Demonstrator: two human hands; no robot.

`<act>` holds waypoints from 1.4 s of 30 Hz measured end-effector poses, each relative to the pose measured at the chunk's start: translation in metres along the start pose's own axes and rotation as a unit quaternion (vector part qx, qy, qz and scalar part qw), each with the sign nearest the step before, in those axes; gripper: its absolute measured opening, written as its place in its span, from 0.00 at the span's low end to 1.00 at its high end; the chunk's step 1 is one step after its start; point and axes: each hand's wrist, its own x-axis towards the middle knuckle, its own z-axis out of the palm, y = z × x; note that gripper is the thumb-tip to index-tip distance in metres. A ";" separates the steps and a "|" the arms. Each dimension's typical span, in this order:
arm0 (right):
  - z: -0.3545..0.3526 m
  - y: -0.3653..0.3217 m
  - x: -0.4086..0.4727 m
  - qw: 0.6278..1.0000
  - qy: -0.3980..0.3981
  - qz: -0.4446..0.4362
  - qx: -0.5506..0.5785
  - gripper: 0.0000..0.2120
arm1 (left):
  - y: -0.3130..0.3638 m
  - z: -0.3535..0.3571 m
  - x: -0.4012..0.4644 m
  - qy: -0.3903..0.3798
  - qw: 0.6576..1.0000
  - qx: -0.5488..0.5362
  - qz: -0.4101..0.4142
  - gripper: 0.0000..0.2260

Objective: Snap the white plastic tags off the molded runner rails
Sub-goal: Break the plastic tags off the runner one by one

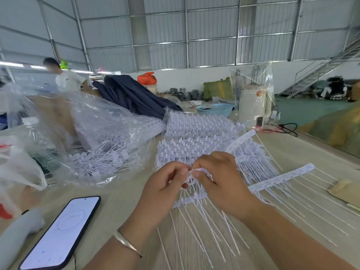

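Pinching a white tag (pixel 191 175) between thumb and fingers, the left hand (pixel 165 184) and right hand (pixel 218 176) meet above the worktop (pixel 120 193); the tag sits on a runner rail (pixel 190 200) under the hands, with stacked rails (pixel 196 131) just beyond and a phone (pixel 62 232) lying left

Both hands (pixel 191 178) close together, fingers pinched.
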 end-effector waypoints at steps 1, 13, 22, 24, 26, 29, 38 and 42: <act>0.003 0.000 -0.002 1.000 0.003 -0.001 -0.005 0.05 | 0.000 0.000 0.001 -0.011 1.000 0.012 0.000 0.06; 0.004 0.011 -0.015 0.989 -0.111 0.033 0.095 0.06 | -0.014 0.001 0.004 -0.048 0.996 0.076 -0.013 0.07; -0.005 0.003 -0.018 0.965 -0.087 0.096 0.227 0.07 | -0.009 -0.001 0.004 -0.118 0.992 -0.042 -0.015 0.04; -0.009 0.002 -0.017 0.947 -0.089 0.096 0.294 0.06 | -0.006 -0.003 0.004 -0.127 0.988 -0.089 -0.019 0.04; -0.012 0.000 -0.016 0.923 -0.094 0.097 0.361 0.06 | -0.004 -0.006 0.004 -0.133 0.981 -0.137 -0.027 0.07; -0.014 0.000 -0.016 0.897 -0.111 0.101 0.416 0.05 | -0.005 -0.008 0.005 -0.144 0.972 -0.181 -0.040 0.05; -0.016 -0.001 -0.014 0.938 -0.138 0.082 0.308 0.08 | -0.008 -0.007 0.003 -0.157 0.940 -0.292 -0.080 0.05; -0.023 -0.003 -0.012 0.932 -0.148 0.084 0.319 0.09 | -0.007 -0.005 0.004 -0.178 0.911 -0.359 -0.100 0.04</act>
